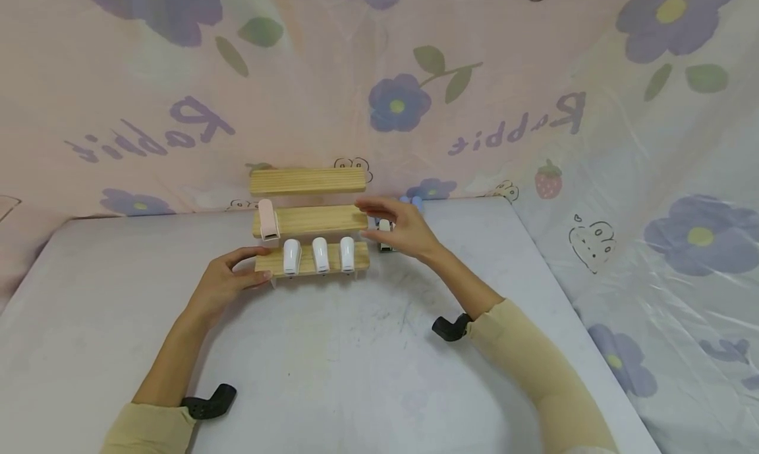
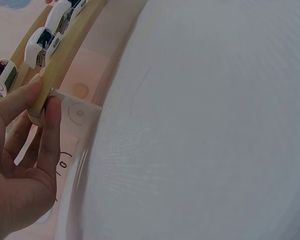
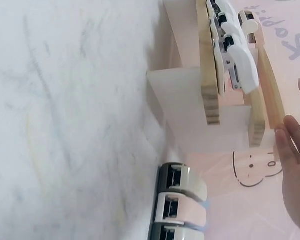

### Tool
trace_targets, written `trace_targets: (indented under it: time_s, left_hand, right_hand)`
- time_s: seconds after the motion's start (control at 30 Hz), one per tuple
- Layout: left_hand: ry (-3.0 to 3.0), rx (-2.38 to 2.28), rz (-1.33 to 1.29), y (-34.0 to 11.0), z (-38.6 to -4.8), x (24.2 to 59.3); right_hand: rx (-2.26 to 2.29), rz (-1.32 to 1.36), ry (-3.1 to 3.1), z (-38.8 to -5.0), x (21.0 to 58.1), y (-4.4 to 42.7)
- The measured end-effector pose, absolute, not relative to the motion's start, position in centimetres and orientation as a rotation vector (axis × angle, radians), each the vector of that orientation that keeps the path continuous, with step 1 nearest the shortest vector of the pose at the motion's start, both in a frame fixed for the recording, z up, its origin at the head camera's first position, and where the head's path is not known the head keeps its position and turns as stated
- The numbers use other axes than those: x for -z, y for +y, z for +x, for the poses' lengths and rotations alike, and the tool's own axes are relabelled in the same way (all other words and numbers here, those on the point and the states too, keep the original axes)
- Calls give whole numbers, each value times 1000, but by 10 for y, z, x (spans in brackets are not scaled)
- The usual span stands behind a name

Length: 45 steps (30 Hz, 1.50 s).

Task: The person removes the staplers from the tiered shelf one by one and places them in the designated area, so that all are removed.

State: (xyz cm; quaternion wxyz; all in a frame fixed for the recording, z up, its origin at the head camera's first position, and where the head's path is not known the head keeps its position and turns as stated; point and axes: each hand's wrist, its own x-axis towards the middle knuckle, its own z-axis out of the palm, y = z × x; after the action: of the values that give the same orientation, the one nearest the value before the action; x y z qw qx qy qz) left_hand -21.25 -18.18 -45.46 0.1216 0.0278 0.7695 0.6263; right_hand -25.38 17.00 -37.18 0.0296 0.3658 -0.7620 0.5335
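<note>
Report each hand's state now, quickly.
Left hand: closed, holding the left end of the lowest shelf.
Right hand: open, at the right end of the middle shelf.

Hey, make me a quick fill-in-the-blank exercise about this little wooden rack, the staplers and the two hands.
1. In the head view, the left hand holds the bottom board at its ____ end.
2. The number of white staplers standing on the bottom board is ____.
3. The top of the only stapler on the middle board is coloured ____.
4. In the head view, the right hand is by the ____ end of the middle board.

Missing words: left; three; pink; right.
</note>
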Motion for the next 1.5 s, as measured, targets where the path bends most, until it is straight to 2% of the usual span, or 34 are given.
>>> trace_targets:
  time_s: [0.33,0.5,0.8,1.13,1.5]
  left_hand:
    - [2247,-1818,70,-182,-212,455]
    - [2245,-1826,78,-182,-212,455]
    - [2247,-1811,84,-183,-213,454]
    - [2258,-1808,73,-183,-216,456]
    - [2335,-1746,35,-180,-214,456]
  right_hand:
    - [-1659,1142,-2376,-268,384,151]
    - [-1686,1196,-2339,-260,369,137]
    - [-1697,1175,-2395,-262,366,115]
    - [-1582,1168,-2468,-288,386,94]
    - [-1571,1218,-2517,-293,385,71]
